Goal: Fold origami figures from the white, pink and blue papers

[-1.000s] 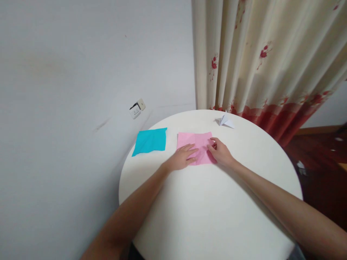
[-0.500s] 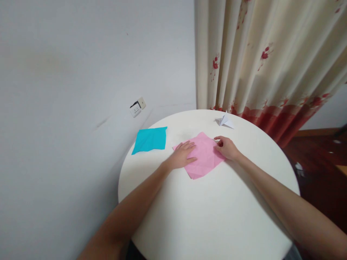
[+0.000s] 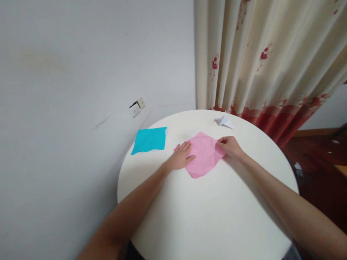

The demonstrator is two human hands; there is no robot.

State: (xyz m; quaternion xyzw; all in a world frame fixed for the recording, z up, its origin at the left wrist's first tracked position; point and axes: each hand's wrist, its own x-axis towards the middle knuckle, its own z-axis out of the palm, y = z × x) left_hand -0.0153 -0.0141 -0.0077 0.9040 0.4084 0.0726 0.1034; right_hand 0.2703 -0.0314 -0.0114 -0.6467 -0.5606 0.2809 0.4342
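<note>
A creased pink sheet of paper (image 3: pixel 203 155) lies on the round white table, one corner pointing toward the wall. My left hand (image 3: pixel 181 156) rests flat on its left part, fingers stretched out and thumb apart. At the sheet's right edge, my right hand (image 3: pixel 229 146) pinches the paper between thumb and fingers, and that side looks slightly raised. The right-hand corner is partly hidden by this hand.
Left of the pink paper lies a blue sheet (image 3: pixel 150 140) near the table edge. A folded white paper shape (image 3: pixel 225 121) stands at the back right. The white table (image 3: pixel 211 216) borders a wall with a socket (image 3: pixel 135 110) and a floral curtain (image 3: pixel 265 65).
My right hand has closed its fingers on the pink paper's right edge, and that side has lifted slightly. My left hand has shifted slightly left but still lies flat on the sheet.
</note>
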